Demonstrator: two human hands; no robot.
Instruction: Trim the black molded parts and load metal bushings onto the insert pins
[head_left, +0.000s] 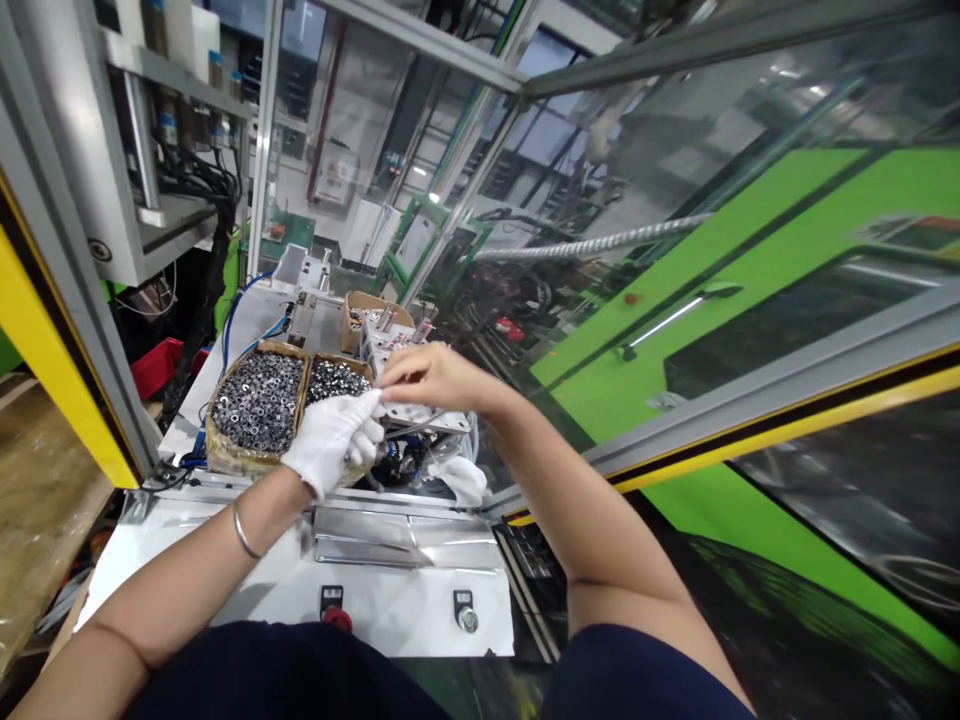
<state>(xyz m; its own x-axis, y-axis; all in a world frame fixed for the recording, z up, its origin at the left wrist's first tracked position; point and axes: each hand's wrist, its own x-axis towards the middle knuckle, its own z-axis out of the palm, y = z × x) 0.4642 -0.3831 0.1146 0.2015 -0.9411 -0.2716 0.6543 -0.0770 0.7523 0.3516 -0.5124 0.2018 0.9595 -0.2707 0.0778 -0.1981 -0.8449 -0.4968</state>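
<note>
My left hand (pixel 335 436), in a white glove, reaches over the front of the parts boxes with its fingers closed. Its fingertips meet those of my bare right hand (pixel 427 374), which is pinched; whatever lies between them is too small to make out. Left of the glove, a box of small metal rings (pixel 259 398) is filled almost to its rim. Beside it, partly behind the glove, a second box holds small shiny metal parts (pixel 335 378). Just beyond my right hand stands a metal fixture plate (pixel 390 342) with pins, partly covered by that hand.
A smaller cardboard box (pixel 352 335) stands behind the fixture. A crumpled white glove (pixel 461 478) lies near the front right. The front panel carries a red button (pixel 337 619) and a silver switch (pixel 466 619). Frame posts and clear guards (pixel 592 250) flank the bench.
</note>
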